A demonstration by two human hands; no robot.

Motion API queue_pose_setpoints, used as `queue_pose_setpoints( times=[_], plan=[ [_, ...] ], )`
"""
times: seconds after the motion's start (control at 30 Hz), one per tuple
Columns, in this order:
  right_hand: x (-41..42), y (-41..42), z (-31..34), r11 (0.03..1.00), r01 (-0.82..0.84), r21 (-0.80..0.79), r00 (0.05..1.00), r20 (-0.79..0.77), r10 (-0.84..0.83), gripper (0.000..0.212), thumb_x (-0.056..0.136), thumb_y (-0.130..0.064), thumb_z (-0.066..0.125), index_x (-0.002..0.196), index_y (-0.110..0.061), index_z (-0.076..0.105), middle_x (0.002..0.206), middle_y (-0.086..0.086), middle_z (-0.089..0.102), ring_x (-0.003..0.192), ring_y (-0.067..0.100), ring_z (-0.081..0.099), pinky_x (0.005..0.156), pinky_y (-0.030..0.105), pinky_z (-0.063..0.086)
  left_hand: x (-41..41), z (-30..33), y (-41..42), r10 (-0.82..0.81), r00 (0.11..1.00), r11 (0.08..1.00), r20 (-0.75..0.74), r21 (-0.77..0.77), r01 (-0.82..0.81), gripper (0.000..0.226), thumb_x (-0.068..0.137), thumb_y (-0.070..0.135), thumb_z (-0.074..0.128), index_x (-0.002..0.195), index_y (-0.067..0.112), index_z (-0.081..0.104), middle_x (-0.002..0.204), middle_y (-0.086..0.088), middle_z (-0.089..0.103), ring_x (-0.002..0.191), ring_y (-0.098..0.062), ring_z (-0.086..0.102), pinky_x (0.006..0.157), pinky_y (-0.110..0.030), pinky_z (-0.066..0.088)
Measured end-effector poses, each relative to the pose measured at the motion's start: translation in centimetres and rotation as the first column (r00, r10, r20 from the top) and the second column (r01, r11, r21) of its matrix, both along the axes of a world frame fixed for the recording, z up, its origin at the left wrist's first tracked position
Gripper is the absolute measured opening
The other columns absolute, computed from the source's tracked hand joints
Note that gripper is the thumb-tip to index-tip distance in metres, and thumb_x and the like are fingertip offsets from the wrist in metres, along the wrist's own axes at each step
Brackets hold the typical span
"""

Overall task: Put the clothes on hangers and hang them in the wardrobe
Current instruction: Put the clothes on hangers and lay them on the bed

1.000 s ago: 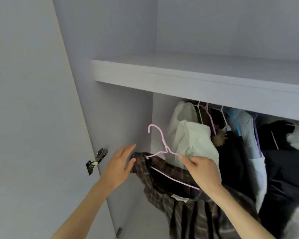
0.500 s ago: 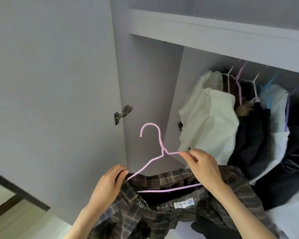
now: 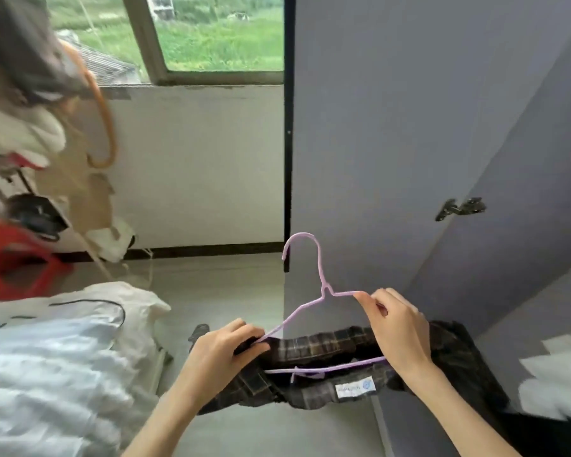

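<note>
A thin pink wire hanger (image 3: 314, 278) stands upright in front of me, with its hook pointing left. A dark plaid garment (image 3: 323, 347) with a white label hangs around its lower bar. My left hand (image 3: 225, 351) grips the plaid cloth at the hanger's left shoulder. My right hand (image 3: 396, 328) pinches the hanger's right arm close to the neck. The open wardrobe door (image 3: 393, 127) rises behind the hanger, and the wardrobe's inside is out of view.
A white bed cover (image 3: 47, 351) lies at lower left. A red stool (image 3: 17, 258) and hanging clothes with an orange hook (image 3: 106, 127) are at the left, under a window (image 3: 218, 31). A door hinge (image 3: 459, 209) sits at the right. White cloth (image 3: 554, 380) shows at lower right.
My view has swung left, from the wardrobe's inside to the window and bed. My left hand came in and took hold of the plaid cloth at the hanger's left shoulder.
</note>
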State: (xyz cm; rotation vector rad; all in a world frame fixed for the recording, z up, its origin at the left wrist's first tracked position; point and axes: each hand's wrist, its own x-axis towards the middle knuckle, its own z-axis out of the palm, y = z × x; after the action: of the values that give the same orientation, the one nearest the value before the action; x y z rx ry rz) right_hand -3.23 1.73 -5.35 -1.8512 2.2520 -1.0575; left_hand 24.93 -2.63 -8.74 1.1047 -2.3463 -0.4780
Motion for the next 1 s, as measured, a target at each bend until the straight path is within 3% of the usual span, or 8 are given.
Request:
queue_pose_setpoints(
  times=[0.1,0.33,0.4,0.6,0.8,1.0],
  plan=[
    [5.6,-1.9,0.8,0.985,-0.175,-0.008,0.984,0.033,0.175,0.037,0.084,-0.050,0.049,0.059,-0.023,0.045,0.056,-0.012,0.043,0.048,0.004,0.043,0.045,0.014,0.023,5.7,0.8,2.7,0.190,0.981,0.981,-0.043,-0.035,-0.191,0.036,0.091,0.060,0.039,0.091,0.032,0.062,0.079,0.017,0.059,0.059,-0.006,0.059,0.048,-0.026,0.049],
    [20.9,-3.0,2.5,0.820,-0.551,-0.157,0.831,-0.004,0.557,0.050,0.084,-0.060,0.040,0.060,-0.020,0.056,0.054,-0.012,0.047,0.046,-0.003,0.042,0.046,0.004,0.024,18.5,2.8,12.7,0.564,0.821,0.824,-0.088,-0.008,-0.566,0.036,0.089,0.062,0.039,0.090,0.034,0.060,0.080,0.020,0.062,0.068,0.003,0.059,0.053,-0.024,0.051],
    [25.7,-2.5,2.8,0.758,-0.623,-0.194,0.776,-0.027,0.630,0.055,0.084,-0.060,0.040,0.062,-0.015,0.063,0.053,-0.008,0.053,0.046,0.000,0.045,0.046,0.007,0.028,21.9,3.6,15.9,0.644,0.759,0.763,-0.095,0.010,-0.647,0.036,0.088,0.064,0.038,0.092,0.035,0.059,0.081,0.021,0.062,0.070,0.005,0.059,0.055,-0.020,0.049],
    [39.7,0.9,4.3,0.601,-0.762,-0.240,0.631,-0.067,0.773,0.057,0.082,-0.062,0.046,0.056,-0.014,0.063,0.046,-0.008,0.050,0.039,0.009,0.045,0.040,0.025,0.043,31.1,5.9,25.3,0.806,0.562,0.585,-0.185,0.109,-0.804,0.033,0.081,0.063,0.047,0.094,0.036,0.061,0.086,0.025,0.065,0.079,0.006,0.062,0.069,-0.021,0.050],
    [51.4,3.1,6.3,0.474,-0.843,-0.256,0.500,-0.041,0.865,0.055,0.077,-0.060,0.049,0.056,-0.011,0.064,0.046,-0.010,0.045,0.040,0.002,0.036,0.045,0.020,0.036,38.6,7.7,30.6,0.903,0.363,0.404,-0.229,0.165,-0.900,0.053,0.070,0.081,0.041,0.084,0.038,0.069,0.088,0.028,0.065,0.082,0.006,0.061,0.072,-0.017,0.048],
    [62.4,1.0,9.3,0.392,-0.886,-0.248,0.428,-0.106,0.898,0.053,0.077,-0.059,0.055,0.056,-0.012,0.064,0.046,-0.003,0.055,0.042,0.016,0.049,0.048,0.026,0.043,46.4,9.7,30.5,0.941,0.189,0.254,-0.282,0.214,-0.943,0.035,0.071,0.061,0.058,0.080,0.030,0.071,0.081,0.021,0.068,0.076,0.004,0.061,0.068,-0.014,0.045]
  ],
)
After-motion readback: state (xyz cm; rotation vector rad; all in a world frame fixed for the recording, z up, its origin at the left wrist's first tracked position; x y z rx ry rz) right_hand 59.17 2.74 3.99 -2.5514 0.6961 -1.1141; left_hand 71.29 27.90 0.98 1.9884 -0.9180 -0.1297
